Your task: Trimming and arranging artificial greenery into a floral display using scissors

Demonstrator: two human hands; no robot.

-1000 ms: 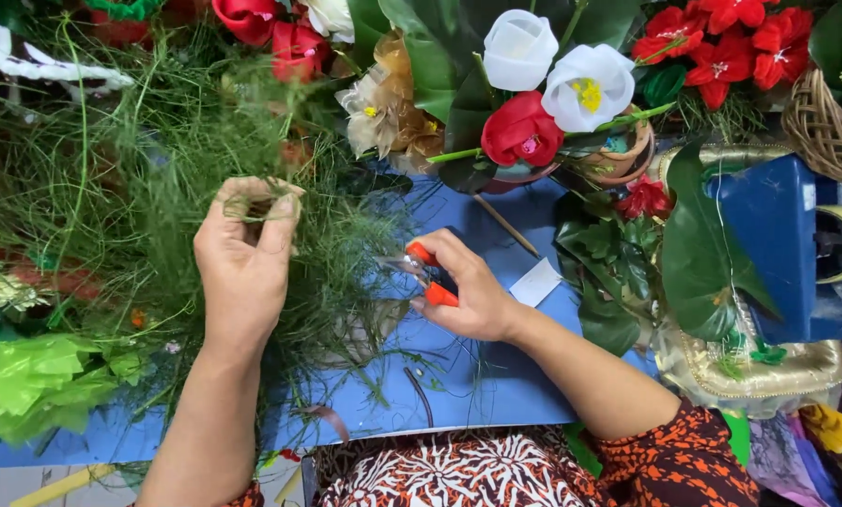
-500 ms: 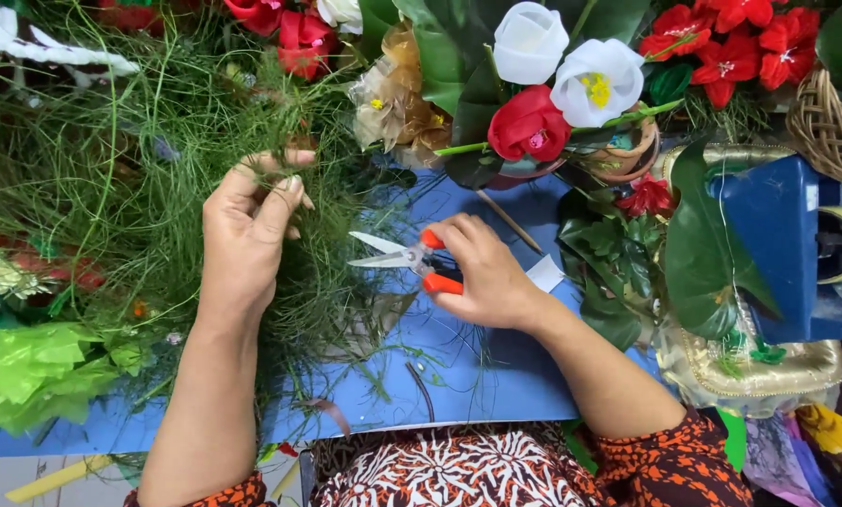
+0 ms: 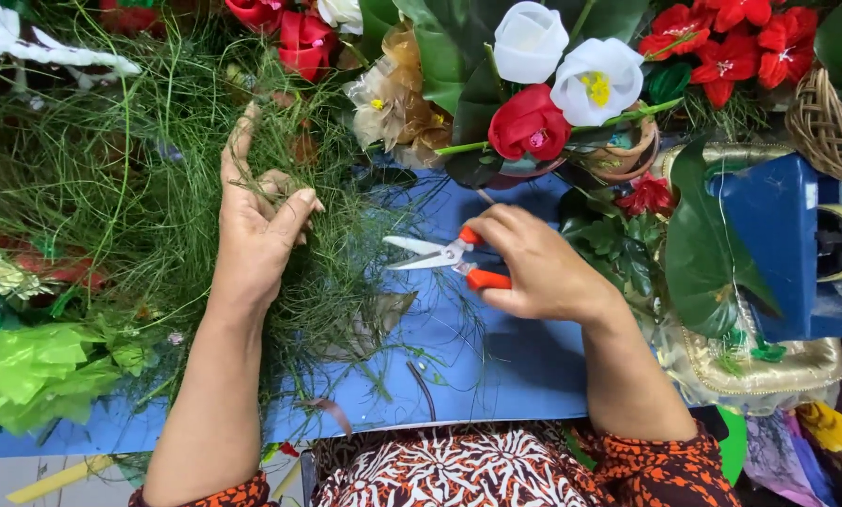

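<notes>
Gripping a pair of orange-handled scissors [image 3: 444, 258], my right hand [image 3: 533, 268] sits just right of centre on the blue work surface [image 3: 496, 366] — fingers curled tight around the handles, the blades parted and pointing left. My left hand [image 3: 256, 230] rests in the heap of thin green grass strands [image 3: 139, 207] at left; its forefinger is stretched out toward the far side, the thumb angled across, and the other fingers curl loosely into the strands. Whether they actually pinch a bunch I cannot tell, since the grass hides their tips. The blade tips stand near that hand, apart from it, with a few stray strands lying between.

Along the far edge I count two white artificial flowers [image 3: 571, 61], side by side, and one red rose [image 3: 529, 122] just below them — a cluster of red poinsettia blooms [image 3: 735, 42] lies farther right. One wicker basket [image 3: 829, 127] shows at the far right, above one blue tape dispenser [image 3: 782, 239]. A wad of light green crepe [image 3: 26, 366] lies at the near left.
</notes>
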